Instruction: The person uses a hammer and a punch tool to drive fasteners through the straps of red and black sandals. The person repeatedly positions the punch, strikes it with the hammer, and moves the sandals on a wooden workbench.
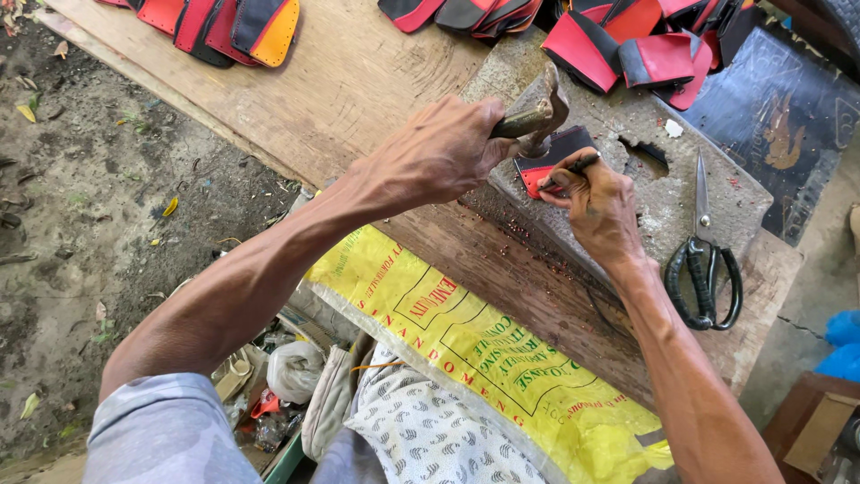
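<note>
My left hand [443,148] grips the handle of a worn hammer [545,106], whose head hangs just above a red and black shoe piece [555,152] lying on a grey stone slab [667,202]. My right hand [598,202] pinches a thin dark punch tool [580,165] upright against that piece, fingers also pressing the piece down. Hammer head and punch are close together.
Black-handled scissors [703,269] lie on the slab to the right. Piles of red and black shoe pieces [645,49] and more pieces [224,27] sit along the far side of the wooden bench [358,81]. A yellow printed sack [466,350] covers my lap. Dirt ground lies left.
</note>
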